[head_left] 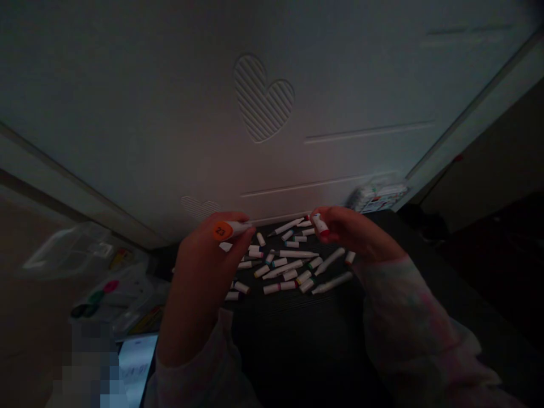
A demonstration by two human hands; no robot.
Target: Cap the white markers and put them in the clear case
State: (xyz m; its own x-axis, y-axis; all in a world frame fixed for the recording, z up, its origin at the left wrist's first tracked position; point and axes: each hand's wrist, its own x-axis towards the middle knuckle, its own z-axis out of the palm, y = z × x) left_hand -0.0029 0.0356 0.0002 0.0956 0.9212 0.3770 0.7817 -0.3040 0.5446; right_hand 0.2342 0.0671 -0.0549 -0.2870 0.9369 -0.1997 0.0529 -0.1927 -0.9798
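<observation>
Left grip point(204, 255): closed, thumb and fingers pinching a white marker point(241, 228); its orange end, numbered 23, faces the wearer. Far tip lies by the fingertips; cannot tell whether the nib is bare.

Right grip point(352, 233): closed on a short white piece with a red end point(320, 223), probably a cap. The two held pieces are apart, both raised over the table point(297, 340).

Handling, my judgement: hold the marker steady by its barrel, thumb clear of the tip; turn the short piece so any opening faces along the barrel's line, and push straight. Orange and red look unlike, so compare colours first; dim light makes this error-prone.

Below and between the hands: loose markers point(297, 254) and short caps point(280, 262), mixed, several touching. Some tips look uncovered; keep sleeves off them.

Beyond: clear case point(378, 197) of markers against the white panel point(361, 68), right side; lit screen point(138, 362) at near left.
</observation>
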